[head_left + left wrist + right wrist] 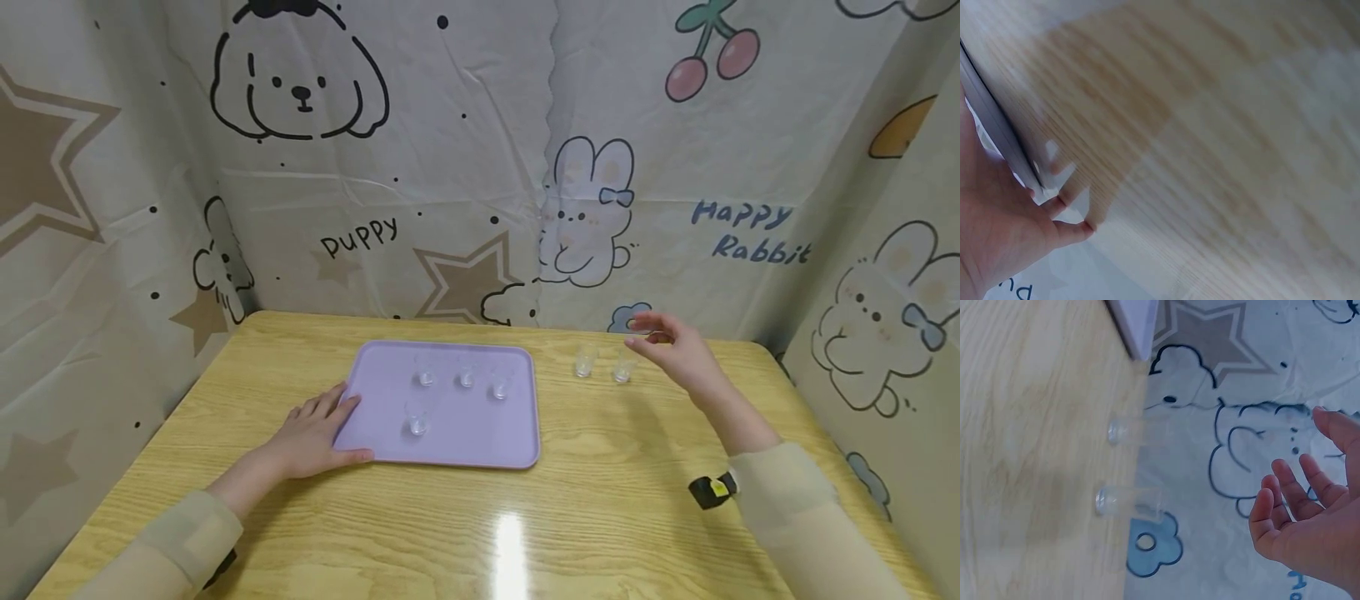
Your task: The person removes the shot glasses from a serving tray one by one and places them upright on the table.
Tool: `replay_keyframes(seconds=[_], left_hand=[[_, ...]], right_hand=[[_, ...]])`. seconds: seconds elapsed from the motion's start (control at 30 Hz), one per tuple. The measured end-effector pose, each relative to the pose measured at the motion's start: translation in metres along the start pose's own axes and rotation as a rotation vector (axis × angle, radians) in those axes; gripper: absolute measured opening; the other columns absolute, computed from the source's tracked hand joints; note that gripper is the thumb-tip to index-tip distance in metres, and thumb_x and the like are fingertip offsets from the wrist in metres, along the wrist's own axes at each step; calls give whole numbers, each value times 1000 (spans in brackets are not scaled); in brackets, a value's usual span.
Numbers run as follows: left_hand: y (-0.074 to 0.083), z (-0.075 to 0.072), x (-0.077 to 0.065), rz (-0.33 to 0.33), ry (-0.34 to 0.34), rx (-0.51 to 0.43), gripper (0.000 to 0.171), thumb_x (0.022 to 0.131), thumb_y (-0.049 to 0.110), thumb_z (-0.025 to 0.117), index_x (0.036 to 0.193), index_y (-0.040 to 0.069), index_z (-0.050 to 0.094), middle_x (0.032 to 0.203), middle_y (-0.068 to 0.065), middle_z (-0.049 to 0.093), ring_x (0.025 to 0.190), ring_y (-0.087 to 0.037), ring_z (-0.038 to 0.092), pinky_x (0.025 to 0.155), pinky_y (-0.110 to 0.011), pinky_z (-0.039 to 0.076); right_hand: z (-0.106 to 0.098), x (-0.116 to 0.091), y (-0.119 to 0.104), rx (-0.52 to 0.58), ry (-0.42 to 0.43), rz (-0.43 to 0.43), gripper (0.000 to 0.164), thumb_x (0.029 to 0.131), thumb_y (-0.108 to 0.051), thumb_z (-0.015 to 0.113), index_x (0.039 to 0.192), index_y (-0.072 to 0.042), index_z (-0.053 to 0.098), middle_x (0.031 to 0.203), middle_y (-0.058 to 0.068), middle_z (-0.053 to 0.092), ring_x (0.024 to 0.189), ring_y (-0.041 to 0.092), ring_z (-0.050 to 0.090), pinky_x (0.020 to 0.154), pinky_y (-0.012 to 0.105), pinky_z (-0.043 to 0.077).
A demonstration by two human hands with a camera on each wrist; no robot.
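"Hanging in the air, is that the right hand (675, 354)?"

"Yes. Its fingers are loose and a bit bent, and they grip nothing. It is just above a clear cup (622, 372), beside its top, and apart from it. A second cup (584, 365) stands close by, to the left."

"Can you read anything?"

"By the right sleeve (795, 483) is a black box (703, 493) with a yellow tag (719, 489), too small to read. On the cloth (465, 150) behind, blue words (750, 232) say 'Happy Rabbit', right of a bunny (588, 225) with a bow. Farther left, a black word (360, 238) says 'puppy', below a dog face (300, 93)."

"What about the left hand (318, 433)?"

"It is not clenched. Its fingers are spread and it touches the left side of the purple tray (480, 446). Its thumb (352, 457) lies along the near edge."

"Where is the tray?"

"On the wood table (600, 525), between the two hands. One cup (417, 425) stands on it, near the left thumb. Three cups (466, 378) stand behind that one, toward the far side."
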State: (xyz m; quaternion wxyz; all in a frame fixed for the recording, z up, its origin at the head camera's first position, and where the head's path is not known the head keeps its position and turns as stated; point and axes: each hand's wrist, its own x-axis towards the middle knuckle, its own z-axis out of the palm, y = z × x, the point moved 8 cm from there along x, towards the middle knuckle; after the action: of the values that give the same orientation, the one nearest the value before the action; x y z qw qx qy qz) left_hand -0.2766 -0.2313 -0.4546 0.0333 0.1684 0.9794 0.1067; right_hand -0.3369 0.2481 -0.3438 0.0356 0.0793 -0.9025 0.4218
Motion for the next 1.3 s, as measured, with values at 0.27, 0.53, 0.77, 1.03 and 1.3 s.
replay_keyframes(seconds=[0.27, 0.53, 0.77, 1.03, 1.3], left_hand=[[-3, 5, 3, 3, 1, -17, 104, 75, 77, 52, 146, 4, 32, 154, -24, 15, 133, -52, 22, 100, -71, 20], [-1, 3, 3, 7, 2, -15, 103, 75, 77, 52, 146, 4, 33, 153, -25, 16, 132, -52, 24, 99, -71, 21], [1, 0, 2, -3, -14, -5, 103, 76, 77, 51, 146, 4, 32, 154, -24, 16, 133, -52, 24, 99, -71, 21], [0, 0, 2, -5, -17, -17, 104, 75, 78, 51, 146, 4, 32, 154, -24, 16, 133, -52, 23, 100, -70, 20], [-2, 1, 1, -7, -14, -20, 104, 75, 77, 52, 146, 4, 32, 154, -24, 16, 133, -53, 23, 100, -71, 20]], right_hand=[[5, -11, -37, 36, -26, -33, 57, 90, -43, 61, 135, -10, 47, 130, 11, 54, 109, 22, 49, 88, 38, 42], [24, -20, -66, 107, -71, -49, 53, 90, -39, 63, 133, -13, 48, 130, 8, 54, 106, 18, 50, 84, 30, 44], [49, -28, -88, 150, -107, -67, 49, 89, -33, 66, 131, -13, 50, 129, 8, 55, 106, 20, 50, 83, 33, 44], [88, -35, -102, 221, -173, -97, 47, 86, -27, 70, 128, -14, 54, 128, 5, 57, 106, 23, 54, 89, 39, 44], [136, -40, -111, 315, -263, -104, 44, 84, -23, 72, 125, -16, 57, 126, 5, 58, 104, 25, 53, 86, 37, 45]])
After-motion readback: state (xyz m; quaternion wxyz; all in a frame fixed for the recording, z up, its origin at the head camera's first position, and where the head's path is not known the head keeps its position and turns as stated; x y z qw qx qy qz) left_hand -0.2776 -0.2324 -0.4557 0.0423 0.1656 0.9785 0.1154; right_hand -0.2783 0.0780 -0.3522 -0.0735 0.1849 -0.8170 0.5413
